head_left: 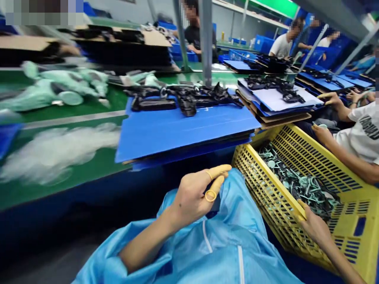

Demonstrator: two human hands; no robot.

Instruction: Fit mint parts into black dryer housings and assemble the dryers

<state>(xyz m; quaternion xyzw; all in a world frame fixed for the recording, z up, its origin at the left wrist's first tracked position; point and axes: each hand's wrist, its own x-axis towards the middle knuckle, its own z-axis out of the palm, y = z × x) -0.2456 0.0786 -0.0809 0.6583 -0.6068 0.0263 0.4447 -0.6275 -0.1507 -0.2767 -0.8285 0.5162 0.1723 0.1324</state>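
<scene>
My left hand [197, 192] rests on my lap over a light blue coat [227, 240], fingers loosely curled with rubber finger cots on thumb and forefinger, holding nothing I can see. My right hand [314, 224] grips the near rim of a yellow perforated crate [334, 165] at my right, fingers hooked over the edge. The crate holds a heap of small green and dark parts [299, 185]. Ahead lies a stack of blue boards [183, 130] with black parts [189, 98] along its far edge.
A green conveyor belt [89, 165] runs to the left, carrying blurred pale green parts [59, 88] and white material [56, 152]. A co-worker's arms [343, 152] reach over the crate's far side. More blue boards [278, 100], metal posts [206, 41] and seated people stand beyond.
</scene>
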